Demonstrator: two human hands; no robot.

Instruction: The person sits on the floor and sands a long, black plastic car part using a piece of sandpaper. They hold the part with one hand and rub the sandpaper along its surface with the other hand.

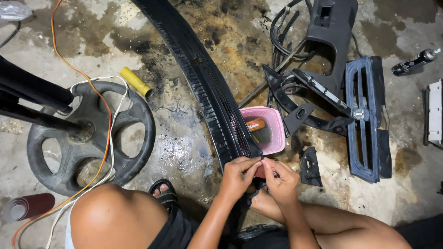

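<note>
Overhead, head view: a seated person works over a stained concrete floor (pixel 184 147), both hands meeting at the near end of a long trim panel.
Left hand (pixel 237 177): fingers curled and pinched shut on the near end of the long black trim panel (pixel 207 87), thumb and forefinger pressed at its edge.
Right hand (pixel 281 180): fingers likewise closed, pinching a small part at the same end of the panel; whether the part is separate from the panel cannot be told. Fingertips of both hands touch one another.
Trim panel, appearance: narrow, ribbed black plastic with a slotted grille strip along one side; gently curved.
Trim panel, position: runs from the top centre of the frame diagonally down to the hands, its near end resting between the person's knees.
Pink basket (pixel 273 131): just beside the panel on its right, holding an orange-capped object.
Black vent grille (pixel 367 120): flat on the floor, well right of the hands.
Small black bracket (pixel 310 167): near the right hand, apart from it.
Fan base (pixel 90 138): round, black, spoked, at left, crossed by orange and white cables.
Yellow cylinder (pixel 135 81): on the floor, above the fan base.
</note>
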